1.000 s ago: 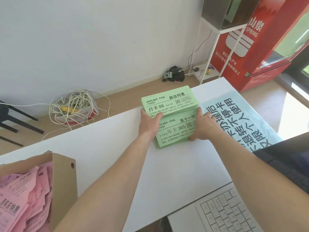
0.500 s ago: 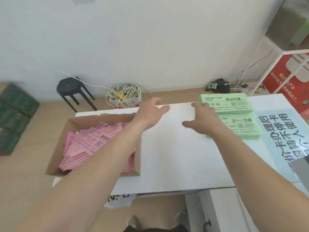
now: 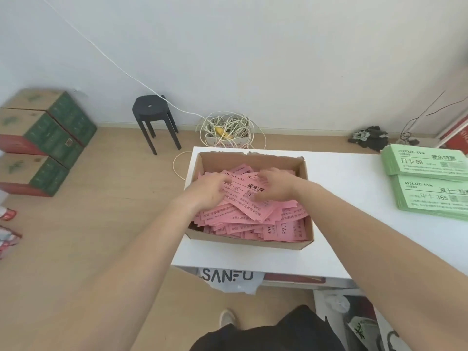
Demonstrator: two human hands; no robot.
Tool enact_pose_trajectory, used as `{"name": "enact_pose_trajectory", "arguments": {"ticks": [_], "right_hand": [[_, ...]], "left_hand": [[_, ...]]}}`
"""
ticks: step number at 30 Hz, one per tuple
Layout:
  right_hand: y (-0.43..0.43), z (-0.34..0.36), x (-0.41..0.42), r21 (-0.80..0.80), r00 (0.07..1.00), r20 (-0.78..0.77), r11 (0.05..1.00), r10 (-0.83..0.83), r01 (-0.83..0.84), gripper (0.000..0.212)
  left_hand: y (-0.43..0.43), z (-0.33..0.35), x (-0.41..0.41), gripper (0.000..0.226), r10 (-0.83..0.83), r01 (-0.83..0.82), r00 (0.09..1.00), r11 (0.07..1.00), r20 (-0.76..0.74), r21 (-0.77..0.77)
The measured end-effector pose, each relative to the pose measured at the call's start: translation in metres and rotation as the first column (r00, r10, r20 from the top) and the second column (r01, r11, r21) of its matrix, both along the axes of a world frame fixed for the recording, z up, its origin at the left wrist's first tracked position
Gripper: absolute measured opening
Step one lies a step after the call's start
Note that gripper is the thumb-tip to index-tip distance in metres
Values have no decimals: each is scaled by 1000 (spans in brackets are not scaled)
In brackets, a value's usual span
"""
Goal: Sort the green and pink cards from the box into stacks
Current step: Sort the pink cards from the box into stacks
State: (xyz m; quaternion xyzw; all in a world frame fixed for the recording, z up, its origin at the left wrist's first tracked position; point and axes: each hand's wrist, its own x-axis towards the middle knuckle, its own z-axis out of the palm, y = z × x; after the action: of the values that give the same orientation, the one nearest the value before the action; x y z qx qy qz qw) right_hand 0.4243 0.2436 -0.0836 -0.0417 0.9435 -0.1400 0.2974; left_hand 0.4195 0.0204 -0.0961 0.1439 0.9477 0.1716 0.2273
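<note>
An open cardboard box (image 3: 253,160) stands at the left end of the white table (image 3: 354,239), full of loose pink cards (image 3: 255,220). Both my hands are inside it, over the top cards. My left hand (image 3: 209,190) lies with bent fingers on the pink pile. My right hand (image 3: 274,186) hovers with fingers spread, touching a large pink card. Neither hand plainly holds a card; both are blurred. Two green card stacks, the far one (image 3: 428,164) and the near one (image 3: 435,200), lie at the table's right end, away from both hands.
On the floor behind the table lie a coil of white cable (image 3: 228,130), a black stool (image 3: 152,112) and stacked green cartons (image 3: 43,140) at the left. A white bag (image 3: 228,277) hangs below the table's front edge.
Both hands left the green stacks and swung left into the box of pink cards. My view turned left with them, so the box is now central.
</note>
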Motion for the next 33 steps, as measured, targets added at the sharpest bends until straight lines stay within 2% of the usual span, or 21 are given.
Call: {"name": "enact_pose_trajectory", "arguments": {"ticks": [5,9,12,14,17,19,21,23,25,33], "right_hand": [[-18,-5,-25,26,998,8,998,56,-57,106],[-34,-14,-45,115,989,85,985,118,-128,121],[-45,-22,-51,187,985,61,968,158,-167,118],[-46,-23,-50,222,979,35,953,202,-204,116],[-40,-24,-49,241,970,35,940,242,-243,117],[-34,-23,-50,219,968,46,943,247,-251,111],[-29,-22,-52,156,968,77,957,237,-247,99],[-23,-19,-53,54,969,135,974,209,-218,83],[-18,-14,-53,5,963,161,976,214,-218,71],[-19,0,-56,-20,938,202,959,281,-282,58]], "left_hand": [[-12,-15,-6,55,-113,111,992,993,60,36],[-16,-23,1,59,-106,106,994,993,-2,56],[-17,-26,6,57,-111,113,993,993,-49,35],[-17,-25,7,57,-95,96,995,995,-24,39],[-18,-13,-3,63,2,-8,999,991,44,136],[-15,-4,-18,70,28,-32,999,991,32,134],[-6,-1,-33,94,-39,38,999,998,35,40],[6,0,-47,117,-126,132,986,990,111,-52],[16,0,-59,126,-151,166,975,982,162,-85],[22,-1,-62,87,-206,214,972,975,112,-63]]}}
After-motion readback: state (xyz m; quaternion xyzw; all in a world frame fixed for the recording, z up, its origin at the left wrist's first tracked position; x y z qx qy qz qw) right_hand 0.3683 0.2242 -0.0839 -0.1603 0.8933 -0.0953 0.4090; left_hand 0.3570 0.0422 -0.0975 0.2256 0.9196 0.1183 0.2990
